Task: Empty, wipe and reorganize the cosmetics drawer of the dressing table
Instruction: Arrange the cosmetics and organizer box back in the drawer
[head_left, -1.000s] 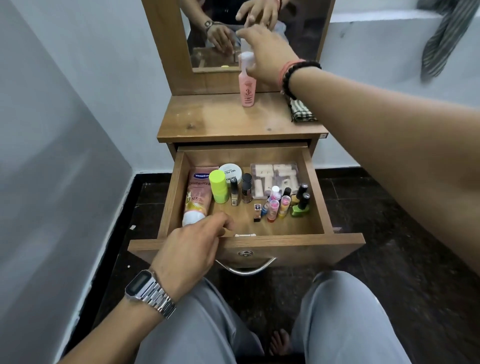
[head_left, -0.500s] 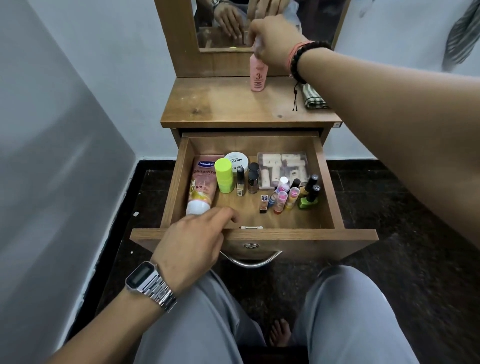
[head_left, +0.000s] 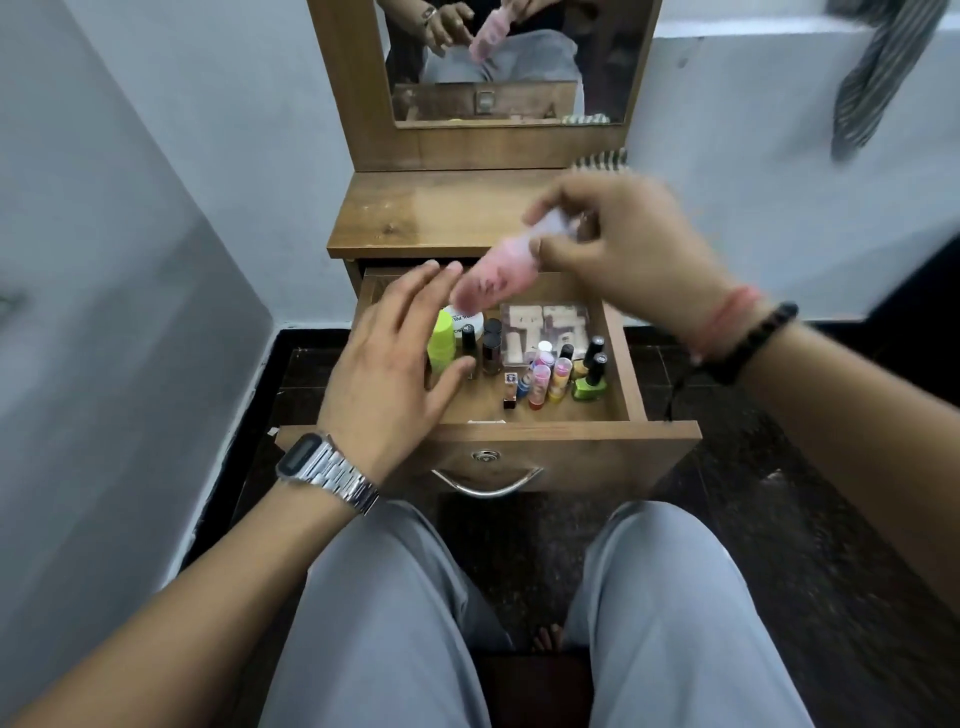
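At the frame centre, the right hand (head_left: 618, 249) grips a blurred pink bottle (head_left: 493, 275) above the open drawer (head_left: 618, 358). The left hand (head_left: 395, 358) is spread open beside it, holding nothing.

Drawer (head_left: 618, 358) front strip bare — nail-polish bottles (head_left: 589, 371) crowd right (tabletop (head_left: 415, 218) bare).

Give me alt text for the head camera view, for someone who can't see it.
A seated person's right hand holds a blurred pink bottle tilted over an open wooden drawer, while the open left hand reaches toward it. The drawer holds nail polish bottles, a lime-green container and other small cosmetics, below a dressing-table mirror.
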